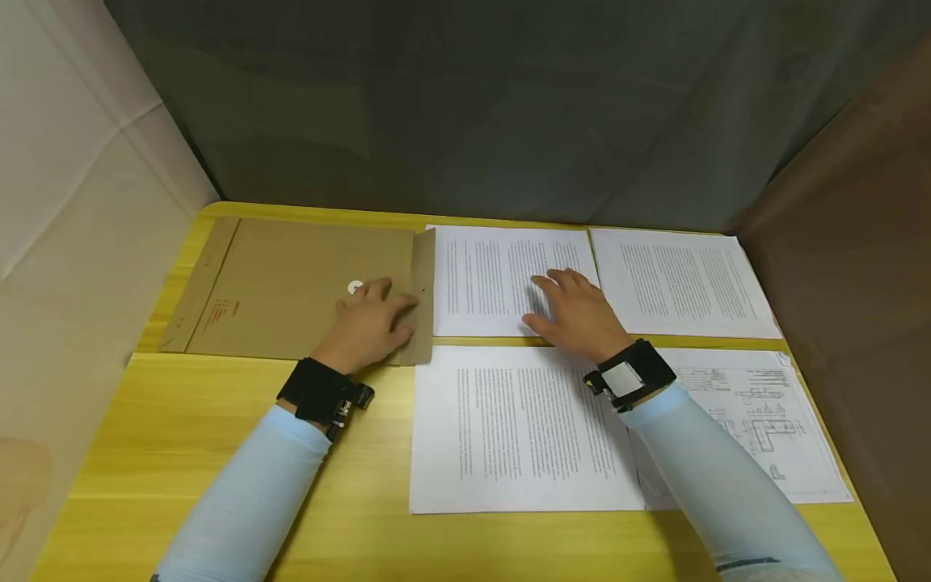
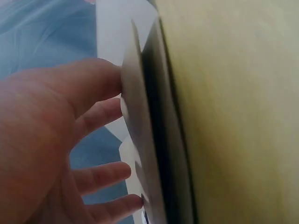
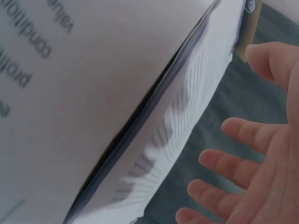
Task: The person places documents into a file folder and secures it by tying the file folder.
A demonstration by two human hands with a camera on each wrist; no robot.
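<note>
Resting flat, the left hand (image 1: 371, 322) presses the brown envelope (image 1: 291, 287) while the right hand (image 1: 578, 315) lies spread on a printed sheet (image 1: 483, 279).

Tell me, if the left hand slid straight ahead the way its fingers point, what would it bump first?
Probably the envelope's open flap: the left hand lies on the brown envelope, fingers pointing toward it. Beyond lies a printed sheet.
</note>
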